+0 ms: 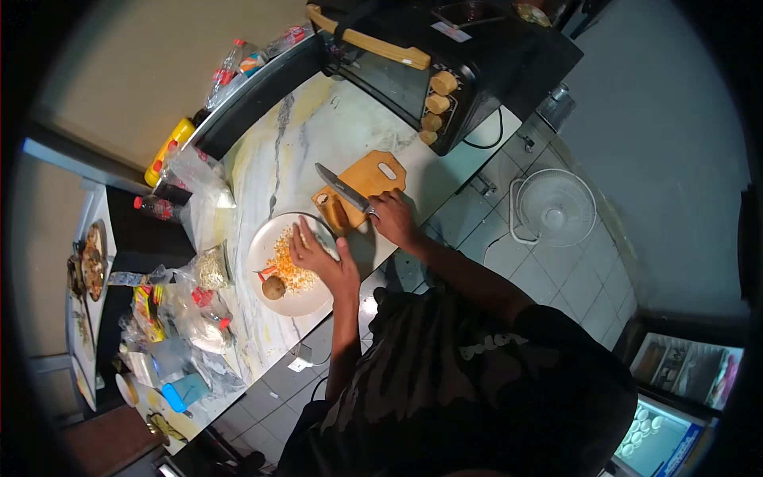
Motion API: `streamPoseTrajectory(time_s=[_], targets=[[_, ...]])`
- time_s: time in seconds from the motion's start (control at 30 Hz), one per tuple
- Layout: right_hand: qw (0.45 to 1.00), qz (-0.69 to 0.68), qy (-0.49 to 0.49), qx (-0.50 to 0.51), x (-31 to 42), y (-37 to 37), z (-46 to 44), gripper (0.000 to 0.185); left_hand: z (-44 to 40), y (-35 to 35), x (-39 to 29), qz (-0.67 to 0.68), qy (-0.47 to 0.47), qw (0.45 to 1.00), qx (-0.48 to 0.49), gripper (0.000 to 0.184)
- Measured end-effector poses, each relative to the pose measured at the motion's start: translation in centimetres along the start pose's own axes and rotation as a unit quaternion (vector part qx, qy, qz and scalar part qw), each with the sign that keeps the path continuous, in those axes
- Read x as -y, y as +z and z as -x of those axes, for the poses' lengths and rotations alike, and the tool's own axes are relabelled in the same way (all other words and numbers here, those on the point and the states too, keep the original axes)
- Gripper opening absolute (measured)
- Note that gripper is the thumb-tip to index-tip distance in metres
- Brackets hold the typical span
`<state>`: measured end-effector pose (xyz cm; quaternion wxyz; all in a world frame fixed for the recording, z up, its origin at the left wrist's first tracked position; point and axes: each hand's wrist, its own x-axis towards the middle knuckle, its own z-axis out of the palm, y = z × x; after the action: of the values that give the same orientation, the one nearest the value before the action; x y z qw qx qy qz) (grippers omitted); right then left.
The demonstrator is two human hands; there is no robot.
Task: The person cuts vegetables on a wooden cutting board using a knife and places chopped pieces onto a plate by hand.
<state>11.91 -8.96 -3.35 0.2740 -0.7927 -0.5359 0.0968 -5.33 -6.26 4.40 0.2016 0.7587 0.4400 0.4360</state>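
Note:
My right hand (393,220) is closed around the handle of a kitchen knife (342,188), its blade pointing up and left across a wooden cutting board (366,169). On the board's lower left corner lies a brown, elongated piece of food (331,211) whose kind I cannot make out. My left hand (324,264) is over the right side of a white plate (258,240), fingers spread and holding nothing; I cannot tell whether it touches the food. Finely chopped orange and pale bits (291,270) cover the plate's middle, beside a round brown item (273,287) and red strips.
A black toaster oven (389,87) stands at the back of the marble counter (258,155). Bottles and plastic bags (205,322) crowd its left side, with a blue-lidded container (187,391). A white-framed fan (554,208) stands on the tiled floor at right.

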Motion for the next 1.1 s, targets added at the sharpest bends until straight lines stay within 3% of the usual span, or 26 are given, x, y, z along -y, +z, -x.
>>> streamPoseTrajectory(time_s=[0.03, 0.07, 0.1, 0.13, 0.17, 0.23, 0.3, 0.33, 0.37, 0.43, 0.57, 0.63, 0.67, 0.73, 0.83, 0.9, 0.97, 1.0, 1.03, 1.07, 1.1], targets=[[0.998, 0.055, -0.023, 0.027, -0.1, -0.2, -0.4, 0.046, -0.6, 0.5, -1.4, -0.004, 0.009, 1.0, 0.003, 0.076], [0.996, -0.015, 0.012, 0.087, -0.3, -0.6, -0.7, 0.04, -1.5, 1.3, -3.1, -0.008, 0.049, 0.999, 0.007, 0.073], [0.997, -0.018, 0.014, 0.077, -0.5, -0.4, -0.8, 0.04, -2.4, 2.2, -5.1, -0.009, 0.088, 0.996, 0.01, 0.07], [0.998, 0.043, -0.009, -0.035, -0.4, 0.2, -0.5, 0.036, -3.3, 3.2, -7.5, 0.02, 0.115, 0.993, -0.015, 0.057], [0.984, 0.104, -0.032, -0.145, -1.1, 0.3, -0.2, 0.033, -4.3, 4.1, -10.0, 0.02, 0.12, 0.992, -0.015, 0.057], [0.991, 0.023, -0.028, -0.13, -2.3, -5.6, 0.2, 0.036, -6.7, 6.2, -15.5, 0.043, 0.18, 0.981, 0.049, 0.041], [0.979, -0.149, -0.074, -0.119, -5.1, -12.1, 0.9, 0.038, -10.0, 9.5, -21.1, 0.098, 0.215, 0.971, 0.04, 0.032], [0.954, -0.18, -0.103, -0.216, -6.1, -14.8, 0.7, 0.028, -12.2, 11.2, -24.0, 0.092, 0.268, 0.958, 0.047, 0.033], [0.951, -0.179, -0.101, -0.23, -7.3, -17.1, 1.0, 0.028, -14.1, 13.1, -26.4, 0.085, 0.318, 0.943, 0.058, 0.035], [0.916, -0.326, 0.021, -0.231, -9.7, -20.9, 1.8, 0.017, -19.0, 18.0, -30.1, 0.081, 0.367, 0.926, 0.039, 0.039], [0.885, -0.296, -0.015, -0.36, -14.6, -24.4, 2.6, 0.02, -29.1, 27.0, -30.0, -0.067, 0.341, 0.93, 0.119, 0.047], [0.889, -0.295, 0.012, -0.35, -16.2, -26.2, 3.3, 0.023, -30.4, 28.3, -29.6, -0.129, 0.268, 0.926, 0.234, 0.046], [0.881, -0.291, 0.009, -0.373, -17.0, -26.6, 3.4, 0.023, -30.1, 28.7, -29.8, -0.126, 0.274, 0.923, 0.24, 0.046], [0.868, -0.296, 0.012, -0.399, -18.2, -27.4, 3.4, 0.023, -28.4, 27.2, -31.0, -0.171, 0.233, 0.929, 0.231, 0.043], [0.868, -0.289, 0.041, -0.402, -20.0, -28.0, 3.1, 0.022, -28.5, 27.1, -30.9, -0.178, 0.271, 0.922, 0.213, 0.041], [0.862, -0.29, 0.04, -0.414, -20.9, -28.9, 3.0, 0.022, -29.1, 27.9, -30.7, -0.205, 0.229, 0.918, 0.251, 0.046], [0.854, -0.299, 0.043, -0.424, -21.1, -30.4, 3.4, 0.022, -28.1, 28.6, -29.2, -0.279, 0.385, 0.877, 0.068, 0.053], [0.867, -0.308, 0.041, -0.39, -21.5, -31.3, 3.7, 0.034, -26.0, 27.8, -31.4, -0.211, 0.387, 0.896, 0.043, 0.054], [0.861, -0.306, 0.048, -0.403, -21.6, -32.1, 3.8, 0.034, -22.7, 26.6, -34.7, -0.141, 0.389, 0.91, 0.021, 0.055], [0.849, -0.355, 0.025, -0.391, -21.7, -32.6, 4.0, 0.039, -19.4, 25.4, -37.5, 0.042, 0.37, 0.921, 0.116, 0.05], [0.834, -0.404, 0.005, -0.374, -21.7, -32.9, 4.5, 0.046, -16.1, 24.6, -39.2, 0.219, 0.327, 0.895, 0.211, 0.046]])
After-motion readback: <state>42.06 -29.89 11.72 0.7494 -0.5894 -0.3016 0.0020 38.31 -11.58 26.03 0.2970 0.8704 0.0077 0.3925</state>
